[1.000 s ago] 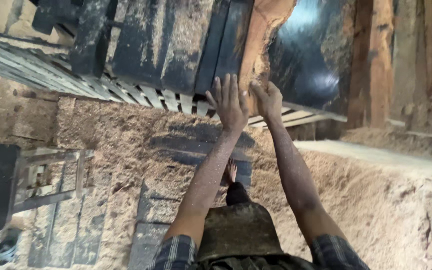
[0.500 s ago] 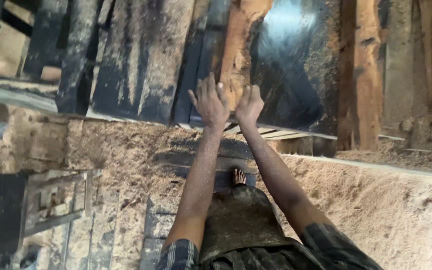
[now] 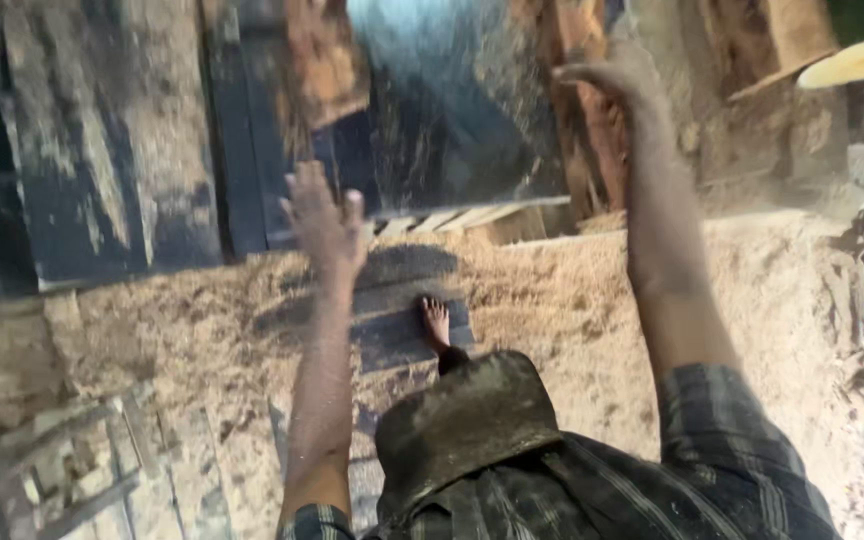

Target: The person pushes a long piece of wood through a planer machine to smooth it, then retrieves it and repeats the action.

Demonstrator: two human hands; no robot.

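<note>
Head view: open hands [image 3: 324, 222] near dark planks [image 3: 132, 150].

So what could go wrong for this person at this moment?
Three risks. The bare foot stands on a dark board in loose sawdust, so a slip or a splinter seems possible. Both hands are empty and raised: the left hand is spread before the dark planks, the right hand is near rough timber, where fingers might get scraped. Dust in the air may bother the eyes.
</note>
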